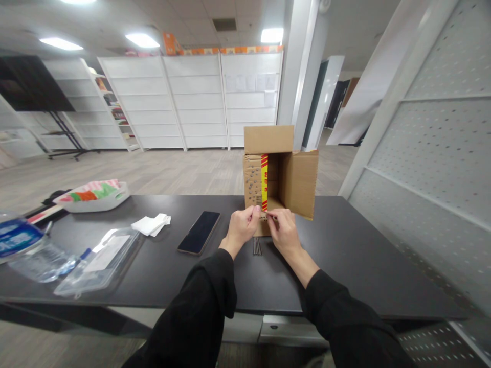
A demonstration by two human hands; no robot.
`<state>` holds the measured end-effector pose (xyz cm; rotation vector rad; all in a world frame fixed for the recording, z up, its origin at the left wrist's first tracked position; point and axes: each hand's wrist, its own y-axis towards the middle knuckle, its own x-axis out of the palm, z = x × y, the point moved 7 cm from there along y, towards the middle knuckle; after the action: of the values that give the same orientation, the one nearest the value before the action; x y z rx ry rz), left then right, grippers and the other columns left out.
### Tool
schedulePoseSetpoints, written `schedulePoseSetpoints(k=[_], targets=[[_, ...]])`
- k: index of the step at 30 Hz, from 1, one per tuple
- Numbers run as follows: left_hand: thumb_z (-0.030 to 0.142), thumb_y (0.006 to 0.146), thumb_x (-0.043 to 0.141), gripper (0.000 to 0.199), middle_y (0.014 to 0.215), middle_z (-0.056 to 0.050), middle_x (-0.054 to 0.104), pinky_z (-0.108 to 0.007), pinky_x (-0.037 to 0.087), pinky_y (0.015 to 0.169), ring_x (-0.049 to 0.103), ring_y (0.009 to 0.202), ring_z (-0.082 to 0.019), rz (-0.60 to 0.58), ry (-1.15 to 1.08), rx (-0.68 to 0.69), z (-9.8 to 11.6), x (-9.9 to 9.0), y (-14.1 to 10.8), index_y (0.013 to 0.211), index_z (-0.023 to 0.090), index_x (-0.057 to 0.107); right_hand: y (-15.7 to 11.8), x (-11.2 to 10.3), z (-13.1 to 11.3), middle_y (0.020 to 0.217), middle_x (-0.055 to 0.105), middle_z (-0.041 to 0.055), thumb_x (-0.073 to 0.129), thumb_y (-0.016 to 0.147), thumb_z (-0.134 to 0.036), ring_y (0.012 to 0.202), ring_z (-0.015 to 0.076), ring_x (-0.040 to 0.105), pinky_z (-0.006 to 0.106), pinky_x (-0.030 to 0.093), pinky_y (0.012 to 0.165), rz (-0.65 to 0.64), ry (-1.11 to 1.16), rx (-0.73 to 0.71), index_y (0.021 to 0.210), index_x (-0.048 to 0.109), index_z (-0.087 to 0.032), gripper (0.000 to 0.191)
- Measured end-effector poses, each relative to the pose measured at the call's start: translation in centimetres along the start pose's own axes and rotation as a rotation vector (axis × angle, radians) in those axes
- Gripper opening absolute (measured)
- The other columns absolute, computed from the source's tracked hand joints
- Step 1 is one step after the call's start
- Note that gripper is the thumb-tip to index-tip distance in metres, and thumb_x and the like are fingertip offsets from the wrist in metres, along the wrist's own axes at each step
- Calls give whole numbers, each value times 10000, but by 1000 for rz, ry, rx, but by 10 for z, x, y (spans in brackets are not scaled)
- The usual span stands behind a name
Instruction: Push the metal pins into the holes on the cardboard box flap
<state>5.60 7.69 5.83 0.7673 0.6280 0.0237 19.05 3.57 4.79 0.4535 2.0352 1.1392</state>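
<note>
In front of me a cardboard box (303, 181) stands on the table with its flaps open towards me. Its left flap (252, 179) carries several dark round spots and a red and yellow tape strip (264, 176). My left hand (242, 225) is closed in a pinch before the box's lower edge. Fingertips almost meeting it, my right hand (284, 230) pinches too. A thin, short metal rod (264, 211) spans the small gap between them; its ends are hidden by the fingers. Just below lie several thin metal rods (257, 246), like long screws or nails, side by side.
Left of my hands lies a phone (199, 233). Farther left are folded tissue (151, 225), a clear plastic case (102, 263), a water bottle (34, 253) and a white basket (95, 205) with colourful contents. A perforated panel (433, 153) borders the right side.
</note>
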Motion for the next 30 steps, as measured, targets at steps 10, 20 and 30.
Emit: schedulePoseSetpoints(k=[10, 20, 30], targets=[[398, 965, 345, 444, 501, 45, 339, -233, 238, 502, 311, 463, -73, -2, 6, -3, 2, -2, 0, 570, 195, 359, 0, -1, -1, 900, 685, 73, 490, 958, -229, 838, 216, 581, 366, 420, 765, -7, -2, -22, 977, 634, -204, 147], [386, 964, 349, 447, 495, 42, 358, -234, 238, 496, 309, 454, -71, -3, -10, 3, 2, -2, 0, 563, 192, 381, -2, -3, -2, 899, 684, 68, 490, 962, -228, 831, 212, 582, 362, 418, 759, -15, -6, -21, 991, 631, -204, 145], [369, 960, 361, 426, 495, 50, 327, -231, 226, 497, 301, 448, -66, -4, 0, -5, 1, -4, -2, 572, 191, 362, -4, -9, -5, 909, 688, 56, 506, 953, -214, 840, 206, 591, 362, 418, 777, 12, 16, -31, 1009, 617, -210, 124]])
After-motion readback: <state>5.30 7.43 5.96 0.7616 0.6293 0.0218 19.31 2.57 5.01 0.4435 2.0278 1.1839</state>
